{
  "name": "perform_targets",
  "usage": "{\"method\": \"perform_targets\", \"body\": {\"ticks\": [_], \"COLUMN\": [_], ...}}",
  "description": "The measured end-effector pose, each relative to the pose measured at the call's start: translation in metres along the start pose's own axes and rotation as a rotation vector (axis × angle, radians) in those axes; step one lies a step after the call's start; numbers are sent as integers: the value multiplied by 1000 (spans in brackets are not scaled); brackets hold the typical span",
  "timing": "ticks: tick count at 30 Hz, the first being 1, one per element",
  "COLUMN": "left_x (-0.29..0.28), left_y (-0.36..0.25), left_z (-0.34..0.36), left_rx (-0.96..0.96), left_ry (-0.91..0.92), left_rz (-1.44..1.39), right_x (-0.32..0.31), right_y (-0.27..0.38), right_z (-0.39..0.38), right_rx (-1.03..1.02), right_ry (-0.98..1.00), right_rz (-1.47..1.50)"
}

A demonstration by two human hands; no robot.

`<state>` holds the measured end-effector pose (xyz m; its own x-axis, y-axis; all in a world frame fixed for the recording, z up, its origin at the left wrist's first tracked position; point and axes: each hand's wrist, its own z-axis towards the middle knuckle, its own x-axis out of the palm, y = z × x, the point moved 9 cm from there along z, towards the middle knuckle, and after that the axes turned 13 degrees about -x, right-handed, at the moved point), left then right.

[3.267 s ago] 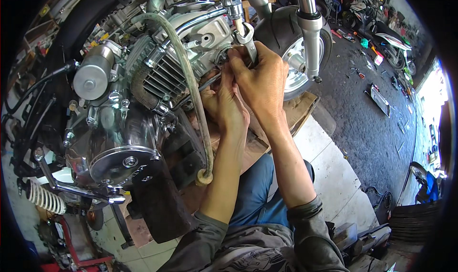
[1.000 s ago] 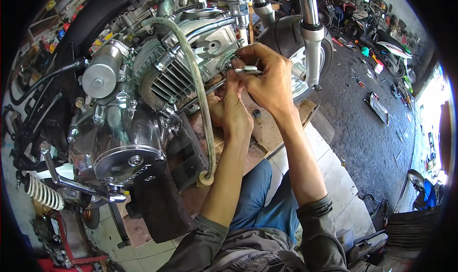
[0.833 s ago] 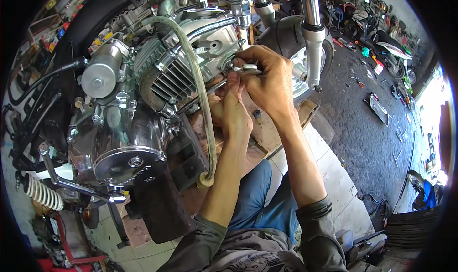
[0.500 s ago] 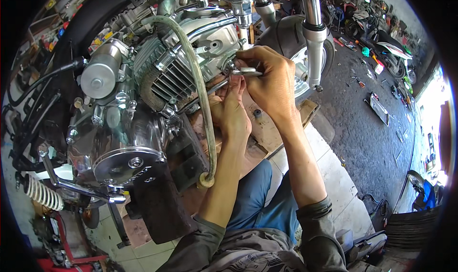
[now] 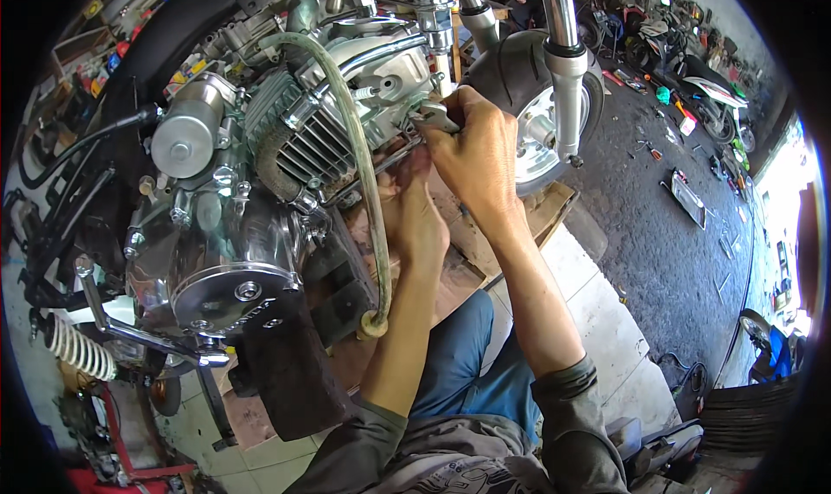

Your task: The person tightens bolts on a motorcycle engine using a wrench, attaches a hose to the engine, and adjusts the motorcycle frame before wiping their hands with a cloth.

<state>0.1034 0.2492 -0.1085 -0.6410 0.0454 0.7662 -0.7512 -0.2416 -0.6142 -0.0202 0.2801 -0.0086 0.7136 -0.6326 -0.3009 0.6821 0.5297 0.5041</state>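
- Right hand point(image 5: 478, 152) grips the wrench point(image 5: 441, 118) beside the engine point(image 5: 312, 154).
- Left hand point(image 5: 421, 213) sits just below the wrench, fingers blurred; I cannot tell its grip.

A row of pale lettering point(image 5: 249, 317) stands on the dark, round face of the polished engine cover point(image 5: 205, 302), its letters small and soft-edged, running at a slant just below the larger bolt point(image 5: 248, 291). On the front of the grey shirt point(image 5: 467, 435) is a light printed design point(image 5: 459, 475) with small characters, broken up by folds and too indistinct to read.
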Motion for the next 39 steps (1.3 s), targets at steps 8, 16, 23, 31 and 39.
{"method": "perform_targets", "body": {"ticks": [8, 16, 23, 31, 39], "left_x": [12, 16, 20, 33, 38], "left_y": [5, 1, 2, 0, -5], "left_z": [9, 4, 2, -3, -10], "left_rx": [35, -8, -40, -114, -159], "left_ry": [-23, -19, 13, 93, 105], "left_rz": [-62, -124, -148, -214, -266], "right_x": [2, 6, 8, 10, 8], "right_y": [0, 0, 0, -2, 3], "right_z": [2, 6, 5, 5, 5], "right_rx": [0, -13, 2, 50, -36], "right_ry": [72, 81, 129, 99, 124], "right_rz": [44, 9, -47, 1, -61]}}
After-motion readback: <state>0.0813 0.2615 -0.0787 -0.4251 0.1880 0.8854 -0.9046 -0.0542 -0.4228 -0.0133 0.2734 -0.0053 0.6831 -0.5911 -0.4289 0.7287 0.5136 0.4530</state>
